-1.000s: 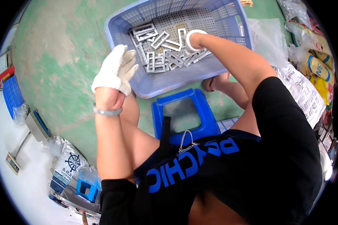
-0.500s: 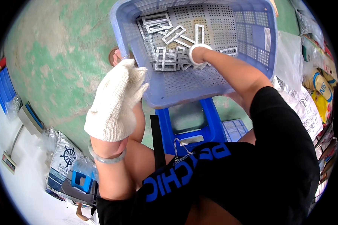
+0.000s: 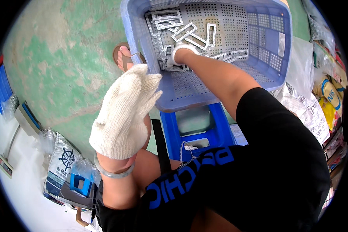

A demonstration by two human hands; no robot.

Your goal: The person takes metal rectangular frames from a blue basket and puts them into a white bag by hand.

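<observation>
Head view: seeing right hand (image 3: 174, 58) down inside blue basket (image 3: 181, 92), among silver frames (image 3: 214, 35) at near left of it. Not being able to tell if clamped on a frame or spread, b/c of wrist and glove cuff hiding the fingers. Holding right forearm (image 3: 216, 71) slantwise above near rim, prob. as the shortest way in over the wall.

Holding left hand (image 3: 125, 108) up just outside near left corner of basket, w/ fingers loosely bent and parted, w/o anything seen in them; not being able to tell if touching rim. Prob. leaving room for right arm that way. Wearing white gloves (image 3: 114, 131) on both, prob. for guarding skin vs. metal edges.

Finding frames lying loose, some overlapping, mostly toward left of basket floor, w/ a few at near right; prob. relying on high walls for stopping spills. Noting blue stool (image 3: 225, 131) just near of basket; not being able to tell if bearing its weight. Also spotting sandalled foot (image 3: 124, 54) just left of basket, prob. for steadying a forward lean, plus white sack (image 3: 309, 112) at right and printed sack (image 3: 62, 160) well apart at near left.
</observation>
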